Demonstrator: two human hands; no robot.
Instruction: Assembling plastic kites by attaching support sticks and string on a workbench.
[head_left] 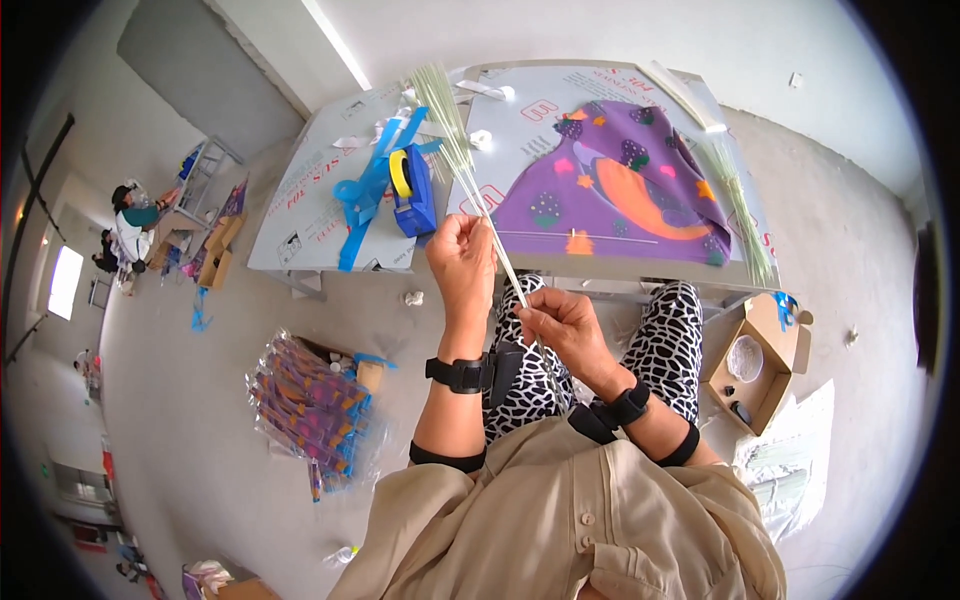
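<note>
My left hand (pixel 463 262) pinches a few thin white rods (pixel 506 264) near the table's front edge. Below it, the fingers of my right hand (pixel 562 325) close on the lower end of the same rods, above my lap. The rods slant up toward a fanned bundle of pale thin rods (pixel 438 105) on the table; I cannot tell where the held ones end among them. Right of my hands a purple printed fabric piece (pixel 610 180) lies spread, with a thin rod (pixel 610 237) across its lower part. A blue tape dispenser (pixel 412 205) with a yellow core stands beside my left hand.
Blue strips (pixel 365 195) lie on the film-covered table (pixel 300 215). Another rod bundle (pixel 738 210) rests at its right edge. A bag of printed pieces (pixel 312 400) sits on the floor left, an open cardboard box (pixel 765 365) right. People (pixel 135 225) work far left.
</note>
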